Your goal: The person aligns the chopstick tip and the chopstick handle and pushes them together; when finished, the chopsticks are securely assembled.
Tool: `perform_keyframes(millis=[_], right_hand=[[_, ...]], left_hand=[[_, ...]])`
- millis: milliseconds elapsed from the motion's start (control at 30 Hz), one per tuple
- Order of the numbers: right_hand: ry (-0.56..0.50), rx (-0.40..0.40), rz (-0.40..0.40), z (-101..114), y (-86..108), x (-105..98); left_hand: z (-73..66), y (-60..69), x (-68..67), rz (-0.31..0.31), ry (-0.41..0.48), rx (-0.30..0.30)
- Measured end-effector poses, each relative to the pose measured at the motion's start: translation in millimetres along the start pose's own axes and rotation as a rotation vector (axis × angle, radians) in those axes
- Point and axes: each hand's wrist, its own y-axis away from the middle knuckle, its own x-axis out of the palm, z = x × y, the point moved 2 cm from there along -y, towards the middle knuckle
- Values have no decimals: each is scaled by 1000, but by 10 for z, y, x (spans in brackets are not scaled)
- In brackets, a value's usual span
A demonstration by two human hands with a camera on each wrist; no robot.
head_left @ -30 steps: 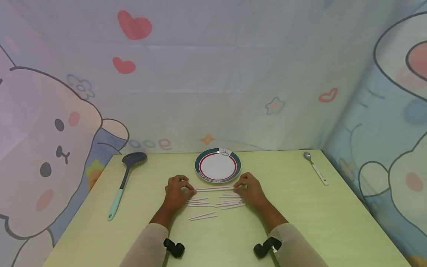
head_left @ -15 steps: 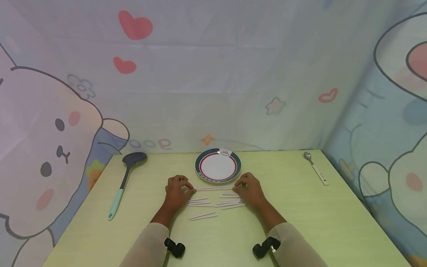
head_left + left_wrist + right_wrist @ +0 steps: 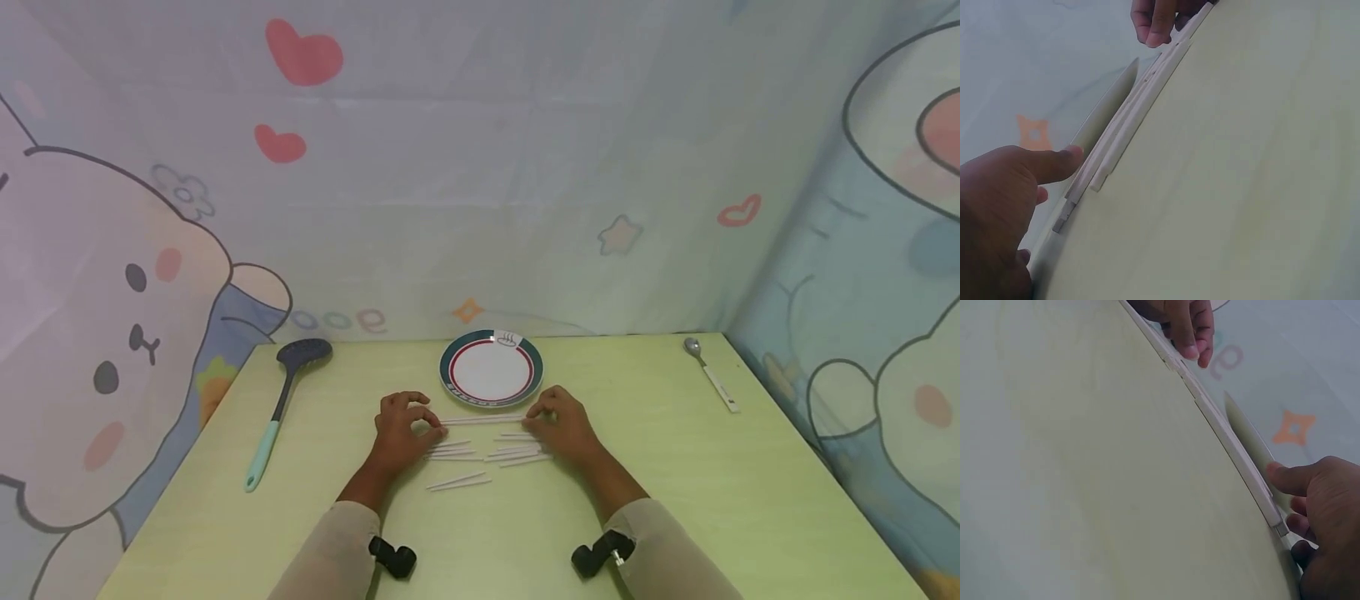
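Note:
Thin white sticks (image 3: 483, 419) lie end to end in a long pair across the table, just in front of a round plate (image 3: 491, 372) with a dark green rim. At their left end, my left hand (image 3: 403, 433) pinches with curled thumb and fingers. My right hand (image 3: 564, 427) pinches the right end. In the left wrist view the left thumb (image 3: 1071, 156) is beside the sticks; the right thumb (image 3: 1282, 476) shows likewise in the right wrist view. The fingertips' exact contact is partly hidden.
Nearer the table's front lie short sticks in a left group (image 3: 453, 451), a right group (image 3: 517, 452) and a separate pair (image 3: 459, 482). A slotted turner (image 3: 283, 392) lies at the left, a spoon (image 3: 716, 383) at the right. Printed cloth (image 3: 480, 167) hangs behind.
My left hand has shifted slightly to the right, its thumb and index finger a little more spread. My right hand has hardly moved, and the long pair of sticks looks the same.

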Motion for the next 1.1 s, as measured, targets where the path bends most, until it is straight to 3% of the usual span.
perform_keyframes(millis=[267, 567, 1100], right_hand=[[-12, 85, 79, -19, 18, -35], [33, 26, 55, -64, 27, -17], [31, 38, 49, 21, 29, -21]], left_hand=[[31, 37, 25, 45, 6, 32], [20, 17, 23, 50, -1, -10], [18, 23, 12, 75, -5, -56]])
